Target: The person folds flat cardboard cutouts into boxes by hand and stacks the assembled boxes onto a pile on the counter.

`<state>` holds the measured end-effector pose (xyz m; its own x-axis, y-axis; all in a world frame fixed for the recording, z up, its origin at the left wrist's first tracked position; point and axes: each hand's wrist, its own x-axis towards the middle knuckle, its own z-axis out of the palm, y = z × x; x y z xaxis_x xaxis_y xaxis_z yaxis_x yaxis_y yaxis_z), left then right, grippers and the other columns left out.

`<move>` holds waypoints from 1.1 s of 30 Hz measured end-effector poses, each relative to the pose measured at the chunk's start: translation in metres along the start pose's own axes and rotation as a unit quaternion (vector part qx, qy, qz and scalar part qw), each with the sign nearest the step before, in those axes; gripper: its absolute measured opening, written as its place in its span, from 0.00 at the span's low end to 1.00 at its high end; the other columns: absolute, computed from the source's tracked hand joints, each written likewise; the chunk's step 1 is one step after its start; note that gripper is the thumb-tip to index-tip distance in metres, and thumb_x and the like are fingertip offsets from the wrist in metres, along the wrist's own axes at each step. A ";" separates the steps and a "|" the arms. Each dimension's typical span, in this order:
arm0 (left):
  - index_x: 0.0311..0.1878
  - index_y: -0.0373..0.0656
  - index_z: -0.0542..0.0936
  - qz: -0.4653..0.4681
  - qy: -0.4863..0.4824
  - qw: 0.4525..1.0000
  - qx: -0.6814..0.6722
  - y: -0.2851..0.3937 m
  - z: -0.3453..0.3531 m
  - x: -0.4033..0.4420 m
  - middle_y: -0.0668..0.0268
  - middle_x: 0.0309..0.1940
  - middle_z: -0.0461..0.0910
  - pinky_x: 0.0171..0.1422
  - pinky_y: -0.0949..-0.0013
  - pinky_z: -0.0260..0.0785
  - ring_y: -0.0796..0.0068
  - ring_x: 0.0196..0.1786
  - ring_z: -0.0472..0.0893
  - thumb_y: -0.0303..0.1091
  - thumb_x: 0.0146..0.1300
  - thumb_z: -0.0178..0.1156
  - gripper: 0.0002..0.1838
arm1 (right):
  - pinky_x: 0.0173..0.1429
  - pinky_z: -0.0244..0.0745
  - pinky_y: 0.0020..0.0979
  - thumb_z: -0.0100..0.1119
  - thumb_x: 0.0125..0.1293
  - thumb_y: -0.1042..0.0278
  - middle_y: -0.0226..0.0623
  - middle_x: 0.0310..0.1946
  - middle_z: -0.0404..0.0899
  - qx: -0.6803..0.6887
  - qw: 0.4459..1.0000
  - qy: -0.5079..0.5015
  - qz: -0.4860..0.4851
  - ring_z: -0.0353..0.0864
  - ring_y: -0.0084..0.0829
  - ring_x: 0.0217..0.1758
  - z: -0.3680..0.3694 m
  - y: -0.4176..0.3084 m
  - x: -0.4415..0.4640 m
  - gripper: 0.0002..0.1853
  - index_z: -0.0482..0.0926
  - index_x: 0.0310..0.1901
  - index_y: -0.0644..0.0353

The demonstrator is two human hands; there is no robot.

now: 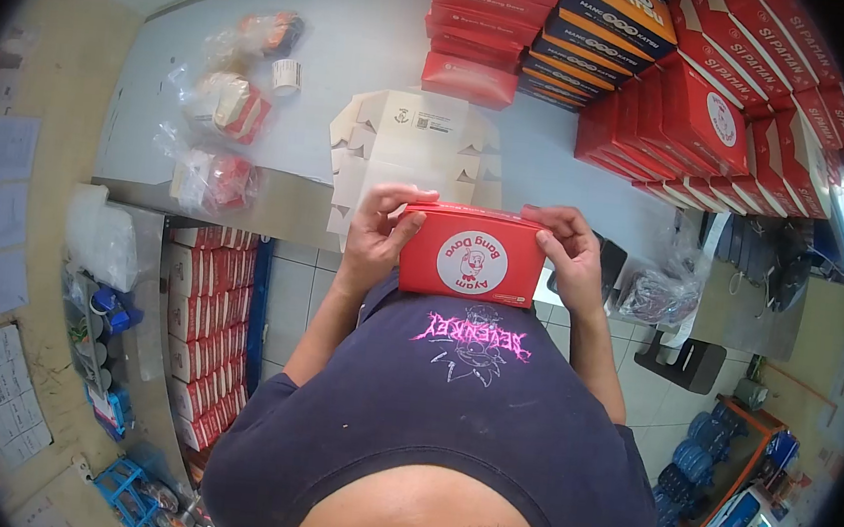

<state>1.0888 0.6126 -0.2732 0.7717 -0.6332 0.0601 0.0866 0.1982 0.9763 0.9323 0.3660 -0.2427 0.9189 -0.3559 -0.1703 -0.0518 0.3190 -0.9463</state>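
Note:
A red cardboard food box (421, 253) with a round white "Ayam Bang Dava" label is up against the front of the dark shirt. My left hand (381, 235) grips its left end, thumb on the labelled face and fingers curled at the top edge. At the other end, my right hand (573, 257) pinches the box the same way. The box looks folded into shape, and its far side is hidden. Just beyond it, flat unfolded cardboard blanks (416, 158), pale side up, lie on the table and overhang its near edge.
Stacked red boxes (474, 37), dark blue-orange boxes (603, 28) and more red boxes (675, 120) line the table's far right. Plastic bags (218, 180) and a white cup (286, 77) are at left. Below, a shelf holds red-and-white boxes (201, 324). A black stool (679, 361) stands right.

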 end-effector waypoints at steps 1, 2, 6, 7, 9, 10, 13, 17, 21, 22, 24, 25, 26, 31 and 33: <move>0.51 0.35 0.80 -0.002 0.022 0.999 -0.040 -0.002 0.001 0.000 0.50 0.58 0.83 0.65 0.62 0.79 0.61 0.62 0.83 0.25 0.70 0.66 0.09 | 0.73 0.70 0.38 0.60 0.75 0.73 0.47 0.58 0.84 -0.014 1.000 0.008 0.005 0.76 0.35 0.70 -0.004 0.006 0.001 0.05 0.82 0.46 0.63; 0.51 0.34 0.80 -0.006 0.046 0.996 -0.081 -0.005 0.001 -0.001 0.49 0.57 0.84 0.66 0.61 0.80 0.60 0.62 0.83 0.25 0.68 0.69 0.11 | 0.72 0.71 0.37 0.62 0.75 0.71 0.47 0.59 0.83 -0.028 0.999 0.016 0.012 0.77 0.34 0.69 -0.007 0.012 0.002 0.05 0.82 0.47 0.63; 0.49 0.35 0.81 -0.006 0.059 0.994 -0.090 -0.042 -0.009 0.000 0.47 0.57 0.84 0.66 0.60 0.79 0.60 0.62 0.84 0.28 0.65 0.73 0.14 | 0.71 0.73 0.38 0.64 0.74 0.69 0.48 0.64 0.80 0.105 0.992 0.055 0.036 0.79 0.34 0.66 -0.011 0.040 0.012 0.07 0.83 0.47 0.62; 0.49 0.35 0.81 -0.010 0.058 0.994 -0.089 -0.046 -0.012 0.001 0.47 0.57 0.84 0.66 0.60 0.79 0.60 0.62 0.84 0.28 0.65 0.73 0.14 | 0.71 0.73 0.38 0.64 0.75 0.67 0.49 0.65 0.79 0.135 0.987 0.057 0.071 0.79 0.34 0.66 -0.014 0.043 0.014 0.07 0.82 0.46 0.62; 0.47 0.37 0.80 -0.093 0.063 0.992 -0.051 -0.037 -0.006 0.009 0.46 0.59 0.82 0.66 0.60 0.78 0.59 0.63 0.83 0.28 0.67 0.71 0.11 | 0.71 0.73 0.38 0.63 0.76 0.66 0.50 0.67 0.77 0.164 0.978 0.065 0.110 0.79 0.34 0.65 -0.019 0.045 0.017 0.08 0.82 0.46 0.61; 0.45 0.41 0.78 -0.089 0.041 0.989 -0.110 -0.030 0.001 0.014 0.44 0.64 0.79 0.66 0.59 0.77 0.58 0.65 0.82 0.28 0.68 0.70 0.09 | 0.70 0.74 0.38 0.62 0.76 0.65 0.50 0.66 0.78 0.186 0.973 0.055 0.128 0.80 0.34 0.65 -0.020 0.044 0.018 0.08 0.81 0.45 0.61; 0.46 0.43 0.76 -0.130 -0.039 0.983 -0.124 -0.029 -0.016 0.020 0.41 0.70 0.73 0.70 0.53 0.76 0.52 0.68 0.79 0.27 0.72 0.64 0.06 | 0.66 0.75 0.36 0.62 0.77 0.62 0.51 0.65 0.79 0.166 0.976 0.035 0.134 0.82 0.33 0.61 -0.020 0.036 0.020 0.09 0.78 0.43 0.59; 0.49 0.43 0.77 -0.121 -0.059 0.988 -0.081 -0.013 -0.002 0.035 0.42 0.72 0.70 0.71 0.51 0.75 0.49 0.69 0.78 0.29 0.71 0.66 0.09 | 0.61 0.75 0.30 0.60 0.78 0.58 0.41 0.54 0.83 -0.051 0.986 -0.064 0.143 0.82 0.25 0.54 -0.046 0.034 0.033 0.11 0.78 0.44 0.57; 0.68 0.41 0.73 -0.212 -0.053 0.974 -0.067 -0.051 -0.005 0.084 0.47 0.73 0.71 0.72 0.58 0.72 0.56 0.74 0.74 0.49 0.73 0.63 0.29 | 0.58 0.74 0.24 0.52 0.82 0.54 0.31 0.48 0.81 -0.050 0.979 -0.065 0.188 0.80 0.20 0.53 -0.076 0.041 0.036 0.15 0.78 0.52 0.57; 0.68 0.41 0.73 -0.207 -0.051 0.975 -0.067 -0.077 -0.014 0.103 0.47 0.73 0.71 0.72 0.58 0.72 0.56 0.74 0.74 0.49 0.73 0.63 0.29 | 0.56 0.73 0.24 0.50 0.83 0.49 0.32 0.51 0.81 0.053 0.977 0.046 0.199 0.80 0.21 0.54 -0.066 0.039 0.031 0.20 0.76 0.58 0.58; 0.75 0.47 0.69 -0.110 -0.120 0.935 0.316 -0.135 -0.030 0.127 0.45 0.77 0.64 0.78 0.41 0.60 0.47 0.81 0.60 0.60 0.68 0.64 0.39 | 0.56 0.73 0.25 0.50 0.82 0.45 0.33 0.53 0.82 0.132 0.965 0.103 0.200 0.80 0.22 0.55 -0.063 0.039 0.024 0.23 0.76 0.60 0.57; 0.75 0.47 0.69 -0.109 -0.115 0.936 0.315 -0.139 -0.027 0.125 0.45 0.77 0.64 0.78 0.41 0.60 0.47 0.81 0.60 0.60 0.68 0.64 0.39 | 0.55 0.73 0.26 0.50 0.81 0.42 0.33 0.54 0.82 0.214 0.943 0.161 0.200 0.80 0.24 0.57 -0.063 0.042 0.021 0.25 0.75 0.62 0.57; 0.75 0.50 0.69 -0.147 -0.024 0.868 0.474 -0.140 -0.022 0.121 0.44 0.79 0.59 0.78 0.32 0.53 0.43 0.83 0.54 0.60 0.64 0.67 0.41 | 0.55 0.75 0.31 0.51 0.78 0.37 0.33 0.56 0.83 0.195 0.945 0.170 0.203 0.81 0.26 0.57 -0.087 0.069 0.016 0.29 0.74 0.64 0.54; 0.80 0.56 0.59 -0.195 0.266 0.716 0.615 -0.167 -0.090 0.120 0.42 0.82 0.48 0.75 0.18 0.45 0.37 0.85 0.42 0.57 0.50 0.79 0.57 | 0.49 0.75 0.31 0.54 0.77 0.36 0.31 0.53 0.84 0.220 0.941 0.155 0.204 0.83 0.25 0.50 -0.113 0.102 -0.020 0.29 0.73 0.64 0.51; 0.79 0.47 0.57 -0.334 0.319 0.728 0.507 -0.137 -0.117 0.104 0.40 0.76 0.62 0.74 0.33 0.63 0.42 0.80 0.60 0.57 0.42 0.83 0.64 | 0.47 0.74 0.31 0.55 0.76 0.37 0.30 0.52 0.85 0.231 0.933 0.167 0.218 0.83 0.25 0.46 -0.100 0.102 -0.027 0.28 0.73 0.64 0.51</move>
<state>1.2312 0.6068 -0.4250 0.9342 0.2050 -0.2918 0.3165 -0.8537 0.4135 0.8630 0.3198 -0.3620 0.6730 -0.3330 -0.6605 -0.1469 0.8150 -0.5605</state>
